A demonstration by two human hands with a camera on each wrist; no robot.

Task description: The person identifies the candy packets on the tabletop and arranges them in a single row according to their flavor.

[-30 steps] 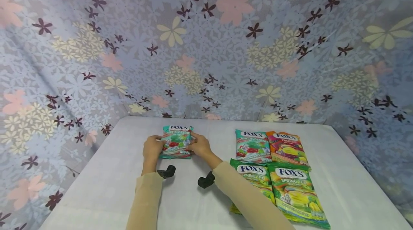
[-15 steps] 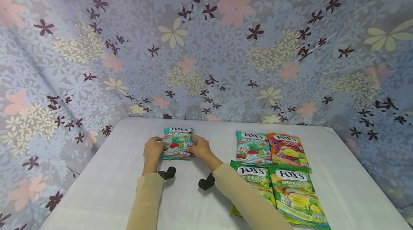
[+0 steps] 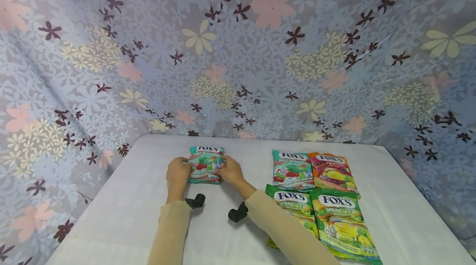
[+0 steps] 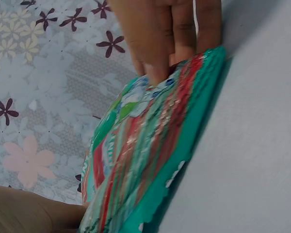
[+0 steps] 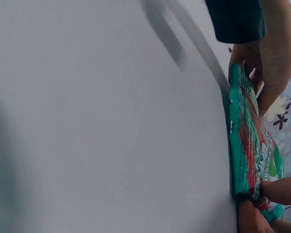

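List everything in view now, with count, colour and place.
Held Mint Blossom bag: 1, teal and red, left of centre
Other Mint Blossom bag: 1, teal and red, right side, back
Fruits bag: 1, orange and purple, right of that
Spring Tea bags: 2 visible, green and yellow, right side, front
Table: 1, white, under the bags
Floral cloth: count unclear, mostly blue-grey, behind the table
Wrist devices: 2, black, one per wrist
Sleeves: 2, beige, both forearms
Left hand: 1, bare, fingers on held bag's left
Right hand: 1, bare, on its right
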